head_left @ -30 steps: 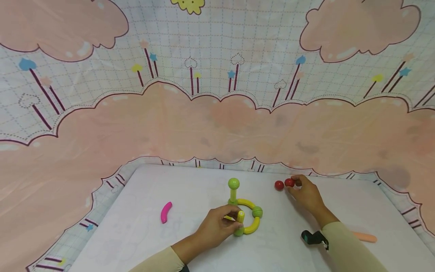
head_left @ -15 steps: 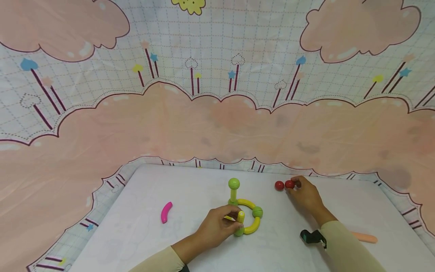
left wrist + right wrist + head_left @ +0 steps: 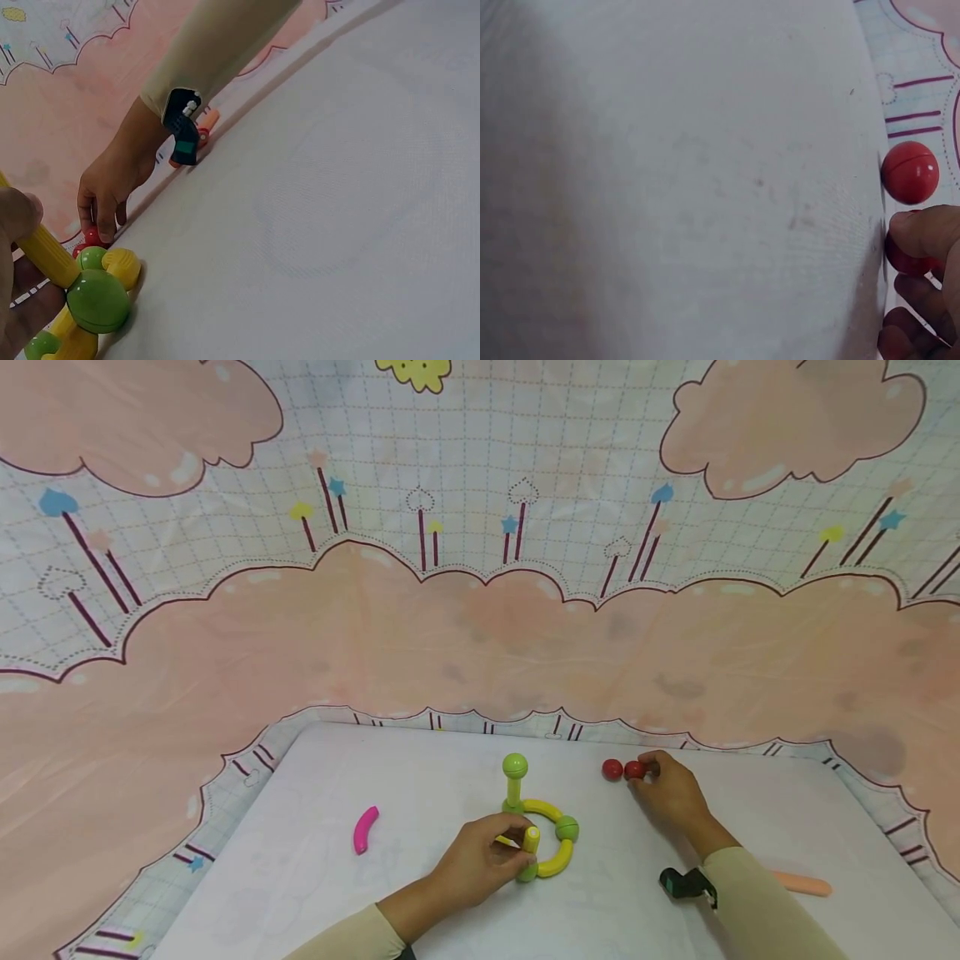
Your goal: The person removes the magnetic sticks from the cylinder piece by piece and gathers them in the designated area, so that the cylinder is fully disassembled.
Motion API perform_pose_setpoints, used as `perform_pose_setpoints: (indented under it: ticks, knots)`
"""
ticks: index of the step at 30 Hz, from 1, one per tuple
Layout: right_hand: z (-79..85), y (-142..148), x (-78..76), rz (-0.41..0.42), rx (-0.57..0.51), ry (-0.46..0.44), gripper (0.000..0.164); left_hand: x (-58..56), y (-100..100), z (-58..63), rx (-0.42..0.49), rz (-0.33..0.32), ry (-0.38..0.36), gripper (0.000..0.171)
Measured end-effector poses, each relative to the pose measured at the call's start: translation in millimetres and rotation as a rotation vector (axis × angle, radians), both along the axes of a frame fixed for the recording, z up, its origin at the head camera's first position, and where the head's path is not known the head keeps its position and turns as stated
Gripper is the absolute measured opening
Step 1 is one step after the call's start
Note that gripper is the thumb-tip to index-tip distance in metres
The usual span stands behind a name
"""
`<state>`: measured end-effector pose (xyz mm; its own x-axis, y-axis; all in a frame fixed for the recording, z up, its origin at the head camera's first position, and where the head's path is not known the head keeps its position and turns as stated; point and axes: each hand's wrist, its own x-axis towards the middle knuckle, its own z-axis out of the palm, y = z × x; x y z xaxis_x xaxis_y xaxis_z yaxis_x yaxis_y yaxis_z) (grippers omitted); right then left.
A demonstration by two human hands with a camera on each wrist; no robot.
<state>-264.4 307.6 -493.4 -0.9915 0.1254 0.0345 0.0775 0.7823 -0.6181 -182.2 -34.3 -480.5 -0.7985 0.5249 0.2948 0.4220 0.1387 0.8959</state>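
Observation:
In the head view my left hand (image 3: 480,860) pinches a yellow rod (image 3: 531,837) between thumb and fingers. The rod stands up from a green ball (image 3: 99,301), which is part of a ring of curved yellow rods (image 3: 557,860) and green balls. At the ring's far side a light green rod (image 3: 514,789) stands upright with another green ball (image 3: 514,766) on top. My right hand (image 3: 675,793) grips a red ball (image 3: 907,259) at the back right, partly hidden by the thumb. A second red ball (image 3: 910,172) lies close beside it.
A pink curved rod (image 3: 366,829) lies on the white table (image 3: 262,893) at the left. An orange rod (image 3: 804,884) shows on the right, partly behind the right sleeve. Behind the table hangs a patterned cloth (image 3: 480,643).
The right hand has shifted slightly toward the front of the table with its red ball, now level with the other one. The left hand keeps still on the yellow rod.

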Motion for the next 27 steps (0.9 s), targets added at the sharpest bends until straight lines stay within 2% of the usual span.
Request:
perform_pose_setpoints:
  ticks: [9,12,16,19,22,25,27]
  knots:
    - [11.0,-2,4.0,0.019,-0.031,-0.045,0.057,-1.6,-3,-2.4,-0.012,-0.014,0.028,0.036]
    - [15.3,-3,4.6,0.024,-0.052,-0.018,0.059,-3.3,-7,-3.5,-0.009,-0.020,0.058,0.037]
    - [20.6,-6,4.8,0.047,-0.065,0.071,0.056,-6.9,-12,-4.3,0.007,-0.010,0.100,0.032]
    - [25.7,-12,5.0,0.078,-0.080,0.142,0.052,-11.5,-16,-5.5,0.011,0.052,0.137,0.026]
    - [31.9,-21,6.6,0.098,-0.099,0.177,0.050,-16.8,-17,-6.1,0.006,0.172,0.171,0.023]
    - [37.7,-33,9.4,0.121,-0.114,0.195,0.049,-22.2,-17,-5.7,0.006,0.285,0.179,0.027]
    - [41.2,-42,11.7,0.141,-0.116,0.210,0.047,-25.6,-17,-4.6,0.011,0.323,0.175,0.032]
